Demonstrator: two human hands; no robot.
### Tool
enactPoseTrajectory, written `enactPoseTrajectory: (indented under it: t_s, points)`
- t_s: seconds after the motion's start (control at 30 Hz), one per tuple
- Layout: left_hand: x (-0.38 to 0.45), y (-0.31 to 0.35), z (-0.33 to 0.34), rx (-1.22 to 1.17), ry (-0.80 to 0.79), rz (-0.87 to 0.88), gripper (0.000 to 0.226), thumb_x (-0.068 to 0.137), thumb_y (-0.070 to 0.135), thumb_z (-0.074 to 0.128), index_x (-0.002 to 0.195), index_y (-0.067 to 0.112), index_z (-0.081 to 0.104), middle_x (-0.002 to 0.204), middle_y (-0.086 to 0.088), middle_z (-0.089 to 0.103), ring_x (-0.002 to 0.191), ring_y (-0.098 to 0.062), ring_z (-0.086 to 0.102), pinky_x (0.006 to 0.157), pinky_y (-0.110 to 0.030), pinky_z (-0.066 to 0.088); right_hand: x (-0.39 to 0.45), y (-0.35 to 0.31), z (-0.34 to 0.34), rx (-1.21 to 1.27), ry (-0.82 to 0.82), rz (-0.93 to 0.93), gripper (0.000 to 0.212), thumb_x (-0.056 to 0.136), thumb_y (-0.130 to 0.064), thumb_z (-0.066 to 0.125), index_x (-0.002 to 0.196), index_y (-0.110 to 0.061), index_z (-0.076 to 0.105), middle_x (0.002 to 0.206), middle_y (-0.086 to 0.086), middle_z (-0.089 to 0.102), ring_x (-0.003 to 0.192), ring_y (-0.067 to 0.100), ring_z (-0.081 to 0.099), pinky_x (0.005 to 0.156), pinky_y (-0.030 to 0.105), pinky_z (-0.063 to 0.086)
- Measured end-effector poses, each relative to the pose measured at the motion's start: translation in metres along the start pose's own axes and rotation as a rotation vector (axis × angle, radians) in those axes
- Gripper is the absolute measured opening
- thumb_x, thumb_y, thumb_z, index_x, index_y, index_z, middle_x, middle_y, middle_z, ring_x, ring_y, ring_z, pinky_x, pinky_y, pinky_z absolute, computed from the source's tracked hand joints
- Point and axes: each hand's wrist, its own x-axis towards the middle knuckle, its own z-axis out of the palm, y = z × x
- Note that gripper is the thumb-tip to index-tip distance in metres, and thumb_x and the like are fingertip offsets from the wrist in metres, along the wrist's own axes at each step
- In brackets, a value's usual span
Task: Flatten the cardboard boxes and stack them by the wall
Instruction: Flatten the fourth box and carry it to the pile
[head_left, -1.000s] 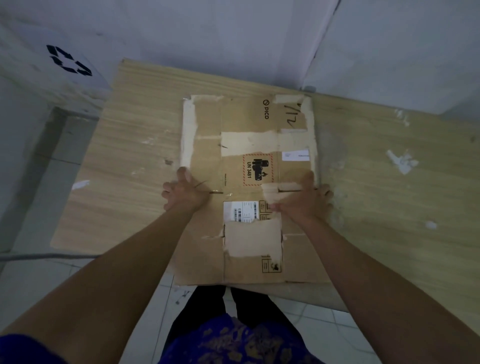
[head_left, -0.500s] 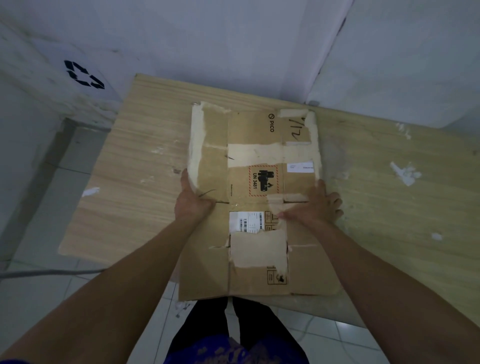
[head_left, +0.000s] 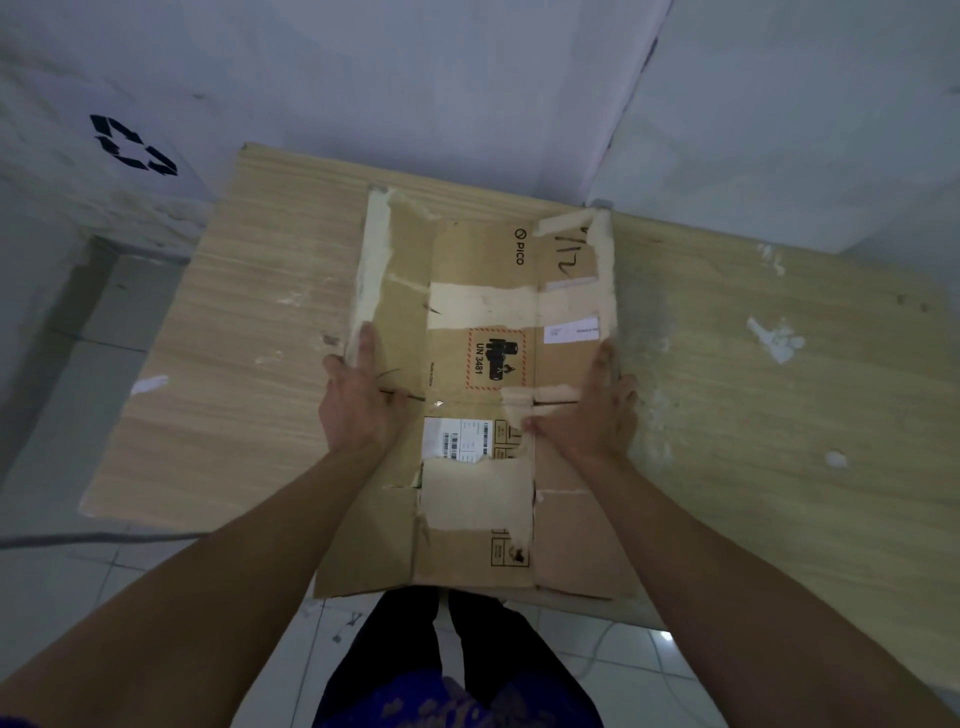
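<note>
A flattened brown cardboard box (head_left: 483, 270) with torn tape strips, a red UN 3481 label and a white barcode sticker lies on the wooden table (head_left: 779, 426). Its near end hangs over the table's front edge. My left hand (head_left: 358, 395) grips the box's left edge at mid-length, thumb on top. My right hand (head_left: 592, 410) grips the right edge opposite it, fingers curled around the side. The far left side of the box is lifted a little off the table.
White walls meet in a corner behind the table (head_left: 639, 104). A white panel with a black recycling symbol (head_left: 135, 145) leans at the left. Tiled floor (head_left: 62, 582) and a dark cable run below the table's left side. My legs stand at the table's front edge.
Both hands have shifted from pressing flat on top of the box to gripping its left and right edges. The box's far left side has risen slightly.
</note>
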Motion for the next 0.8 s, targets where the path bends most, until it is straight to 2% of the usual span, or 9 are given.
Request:
enactPoseTrajectory:
  t_s: [0.07, 0.23, 0.4, 0.53, 0.6, 0.8]
  points:
    - [-0.002, 0.001, -0.006, 0.001, 0.014, -0.001, 0.097, 0.079, 0.033, 0.074, 0.156, 0.032, 0.014, 0.119, -0.014, 0.038, 0.076, -0.026, 0.048, 0.076, -0.043, 0.05, -0.002, -0.002, -0.001, -0.002, 0.017, -0.036, 0.157, 0.044, -0.052, 0.096, 0.156, -0.032, -0.012, 0.143, 0.015, 0.033, 0.13, 0.035, 0.037, 0.102, 0.048, 0.037]
    - [0.0, -0.001, -0.04, 0.025, 0.064, -0.015, 0.097, 0.079, 0.043, 0.076, 0.155, 0.034, 0.016, 0.119, -0.013, 0.039, 0.091, -0.037, 0.06, 0.082, -0.043, 0.05, -0.005, -0.018, -0.013, 0.029, 0.042, -0.097, 0.152, 0.047, -0.055, 0.094, 0.158, -0.03, -0.008, 0.151, 0.014, 0.035, 0.132, 0.034, 0.039, 0.101, 0.044, 0.038]
    - [0.005, 0.004, -0.098, 0.022, 0.185, -0.003, 0.104, 0.074, 0.058, 0.076, 0.155, 0.034, 0.015, 0.115, -0.009, 0.038, 0.093, -0.033, 0.059, 0.083, -0.043, 0.052, -0.013, -0.066, -0.045, 0.094, 0.068, -0.203, 0.15, 0.051, -0.057, 0.092, 0.158, -0.029, -0.01, 0.161, 0.01, 0.024, 0.142, 0.035, 0.03, 0.111, 0.048, 0.031]
    - [0.009, 0.014, -0.158, -0.008, 0.32, 0.046, 0.105, 0.074, 0.056, 0.077, 0.153, 0.032, 0.014, 0.12, -0.011, 0.038, 0.097, -0.031, 0.056, 0.082, -0.043, 0.052, -0.024, -0.122, -0.087, 0.102, 0.178, -0.318, 0.148, 0.05, -0.06, 0.091, 0.157, -0.031, -0.007, 0.148, 0.017, 0.037, 0.129, 0.037, 0.043, 0.099, 0.046, 0.042]
    - [0.013, 0.019, -0.189, -0.041, 0.37, 0.1, 0.101, 0.076, 0.051, 0.076, 0.152, 0.03, 0.013, 0.118, -0.011, 0.038, 0.098, -0.029, 0.053, 0.081, -0.043, 0.051, -0.03, -0.151, -0.11, 0.118, 0.211, -0.371, 0.146, 0.052, -0.059, 0.091, 0.157, -0.031, -0.007, 0.147, 0.021, 0.036, 0.128, 0.039, 0.045, 0.1, 0.047, 0.043]
    - [0.019, 0.03, -0.289, -0.058, 0.545, 0.119, 0.097, 0.078, 0.05, 0.074, 0.153, 0.027, 0.017, 0.111, -0.006, 0.034, 0.084, -0.02, 0.04, 0.072, -0.035, 0.039, -0.053, -0.227, -0.167, 0.109, 0.338, -0.482, 0.145, 0.049, -0.071, 0.086, 0.157, -0.031, -0.003, 0.133, 0.016, 0.043, 0.113, 0.032, 0.054, 0.086, 0.04, 0.05]
